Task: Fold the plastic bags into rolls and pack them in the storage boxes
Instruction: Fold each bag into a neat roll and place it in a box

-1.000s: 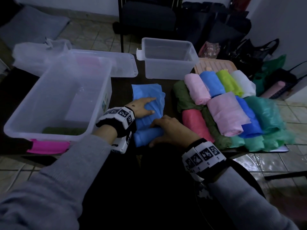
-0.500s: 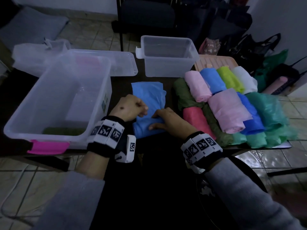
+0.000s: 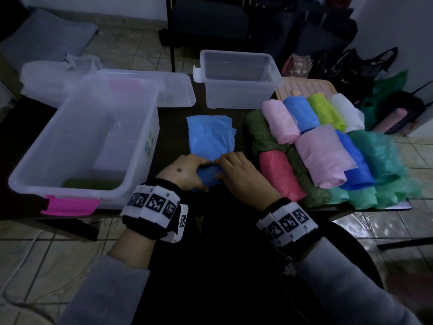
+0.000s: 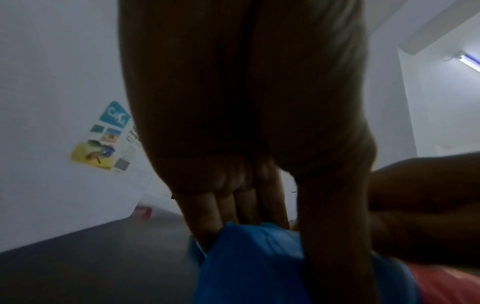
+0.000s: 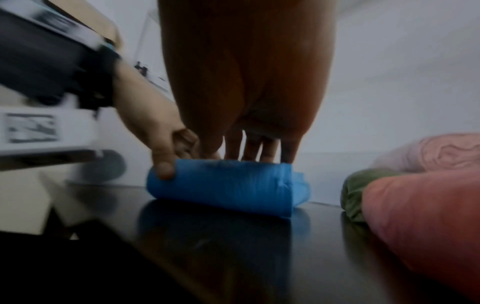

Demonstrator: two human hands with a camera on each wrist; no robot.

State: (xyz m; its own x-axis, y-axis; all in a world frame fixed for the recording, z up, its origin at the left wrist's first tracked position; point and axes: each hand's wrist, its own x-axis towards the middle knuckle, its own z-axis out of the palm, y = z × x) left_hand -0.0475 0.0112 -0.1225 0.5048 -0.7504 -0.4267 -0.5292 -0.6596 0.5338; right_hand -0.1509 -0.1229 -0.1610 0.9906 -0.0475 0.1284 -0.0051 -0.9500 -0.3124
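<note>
— Where's the blue bag (image 3: 210,139)?
— On the dark counter (image 3: 174,120), between the big clear box (image 3: 82,146) and the finished rolls (image 3: 321,156); near end rolled up, far end flat.
— And the hands?
— Left hand (image 3: 185,171) and right hand (image 3: 243,174) both on the rolled end, fingers (image 5: 163,168) curled round it, gripping.

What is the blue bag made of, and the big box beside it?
Blue bag: seemingly thin, soft plastic film, since it wrinkles and rolls up tightly under both hands. Big box: probably hard, smooth, see-through plastic, since its walls stand stiff and the contents show through.
</note>
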